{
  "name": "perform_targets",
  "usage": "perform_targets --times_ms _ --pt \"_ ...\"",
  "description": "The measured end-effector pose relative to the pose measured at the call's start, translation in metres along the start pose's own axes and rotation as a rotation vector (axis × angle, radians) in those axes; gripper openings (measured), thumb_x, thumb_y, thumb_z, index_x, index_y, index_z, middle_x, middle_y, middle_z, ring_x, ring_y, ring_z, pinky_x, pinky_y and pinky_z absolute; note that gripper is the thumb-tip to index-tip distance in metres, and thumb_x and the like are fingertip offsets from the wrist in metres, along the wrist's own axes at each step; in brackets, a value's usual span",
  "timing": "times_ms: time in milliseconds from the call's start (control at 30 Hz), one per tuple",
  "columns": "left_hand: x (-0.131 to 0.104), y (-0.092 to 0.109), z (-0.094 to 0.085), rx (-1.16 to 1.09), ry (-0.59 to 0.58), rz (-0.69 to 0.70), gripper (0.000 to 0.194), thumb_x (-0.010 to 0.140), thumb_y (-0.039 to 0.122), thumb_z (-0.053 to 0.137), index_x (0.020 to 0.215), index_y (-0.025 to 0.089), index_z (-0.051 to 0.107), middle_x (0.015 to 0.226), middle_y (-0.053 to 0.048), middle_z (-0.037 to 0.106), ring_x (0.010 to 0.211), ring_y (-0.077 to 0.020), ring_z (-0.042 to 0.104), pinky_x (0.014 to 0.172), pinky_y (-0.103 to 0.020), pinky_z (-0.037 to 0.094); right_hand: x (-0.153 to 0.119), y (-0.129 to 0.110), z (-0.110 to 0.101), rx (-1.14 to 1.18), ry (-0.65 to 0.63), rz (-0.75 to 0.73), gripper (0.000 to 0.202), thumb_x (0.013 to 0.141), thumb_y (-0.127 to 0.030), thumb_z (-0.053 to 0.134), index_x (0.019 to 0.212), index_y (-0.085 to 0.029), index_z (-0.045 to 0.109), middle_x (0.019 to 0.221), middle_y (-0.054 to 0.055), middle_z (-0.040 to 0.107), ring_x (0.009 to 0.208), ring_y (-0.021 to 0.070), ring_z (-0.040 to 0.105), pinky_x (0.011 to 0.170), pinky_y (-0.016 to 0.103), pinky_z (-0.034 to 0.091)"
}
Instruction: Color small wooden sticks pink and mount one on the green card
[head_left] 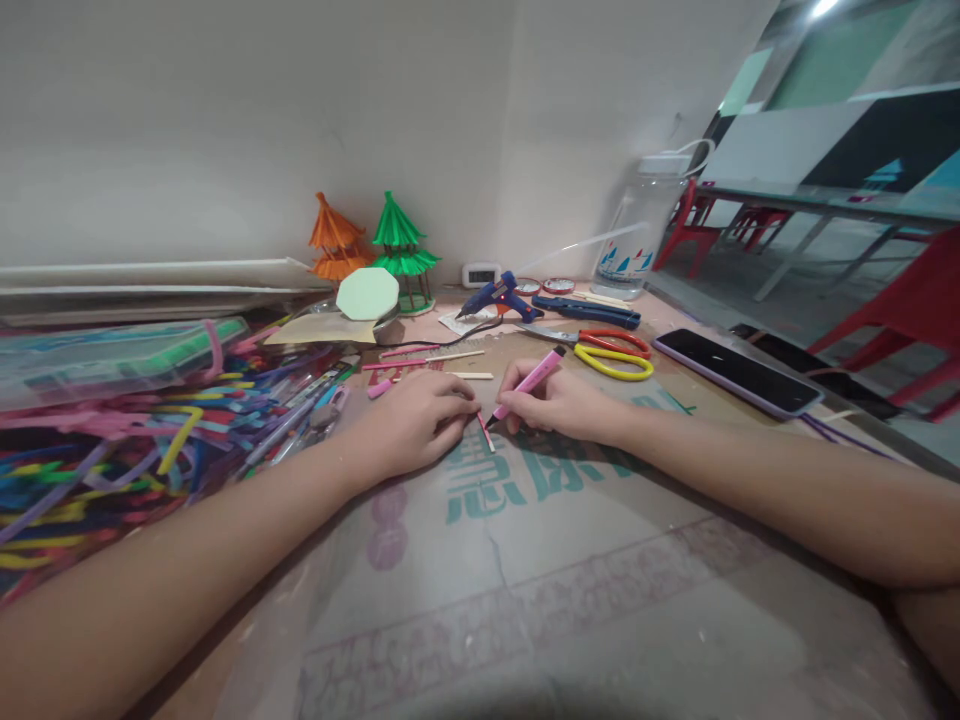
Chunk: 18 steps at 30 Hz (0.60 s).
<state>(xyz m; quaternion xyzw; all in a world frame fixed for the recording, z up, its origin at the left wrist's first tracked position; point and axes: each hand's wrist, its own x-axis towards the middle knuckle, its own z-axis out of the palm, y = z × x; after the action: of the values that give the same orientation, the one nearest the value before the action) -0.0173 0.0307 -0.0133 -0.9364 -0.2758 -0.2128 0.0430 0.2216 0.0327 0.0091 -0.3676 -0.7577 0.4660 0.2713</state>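
Note:
In my right hand (551, 402) is a pink marker (534, 382), its dark tip down against a thin wooden stick (486, 432). That stick is partly coloured pink, with a pale lower end. My left hand (424, 418) pinches the stick's upper end between thumb and fingers, close to the table surface. Just behind my left hand lie a pink marker cap (380, 389), plain sticks (474, 376) and pink-coloured sticks (394, 365). Printed green characters on the table covering show under both hands.
Colourful pipe cleaners (112, 470) and a plastic case (120, 362) fill the left. Behind stand orange (335, 240) and green (403, 245) paper towers. A blue glue gun (499, 295), scissors (615, 355), a utility knife (589, 310), a phone (739, 372) and a bottle (634, 230) occupy the back right.

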Motion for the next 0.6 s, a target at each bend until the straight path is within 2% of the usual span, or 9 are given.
perform_targets --times_ms 100,333,600 --pt "-0.0001 0.0003 -0.0007 -0.001 -0.002 -0.001 0.027 0.098 0.02 0.05 0.109 0.019 0.075 0.114 -0.01 0.072 0.105 -0.0239 0.067 0.093 -0.041 0.054 -0.0001 -0.002 0.0007 -0.003 0.013 0.018 0.02 0.089 -0.034 0.066 0.085 -0.019 0.053 0.066 -0.002 0.067 0.049 0.0084 0.05 0.048 0.022 0.038" --pt "0.0006 -0.0001 -0.0004 -0.013 -0.016 -0.006 0.029 0.099 0.022 0.048 0.111 0.019 0.075 0.116 -0.011 0.072 0.106 -0.0243 0.067 0.093 -0.042 0.054 -0.0007 0.0015 -0.0018 0.017 -0.081 -0.011 0.02 0.089 -0.033 0.065 0.082 -0.019 0.053 0.064 -0.002 0.066 0.051 0.0086 0.052 0.049 0.021 0.04" --pt "0.0005 -0.0012 0.0014 -0.019 -0.003 0.01 0.03 0.1 0.022 0.047 0.111 0.017 0.074 0.115 -0.011 0.072 0.106 -0.0247 0.067 0.093 -0.043 0.054 0.0011 0.0028 0.0013 -0.015 0.034 0.006 0.018 0.09 -0.033 0.065 0.086 -0.02 0.054 0.065 -0.003 0.065 0.047 0.0076 0.048 0.046 0.021 0.037"
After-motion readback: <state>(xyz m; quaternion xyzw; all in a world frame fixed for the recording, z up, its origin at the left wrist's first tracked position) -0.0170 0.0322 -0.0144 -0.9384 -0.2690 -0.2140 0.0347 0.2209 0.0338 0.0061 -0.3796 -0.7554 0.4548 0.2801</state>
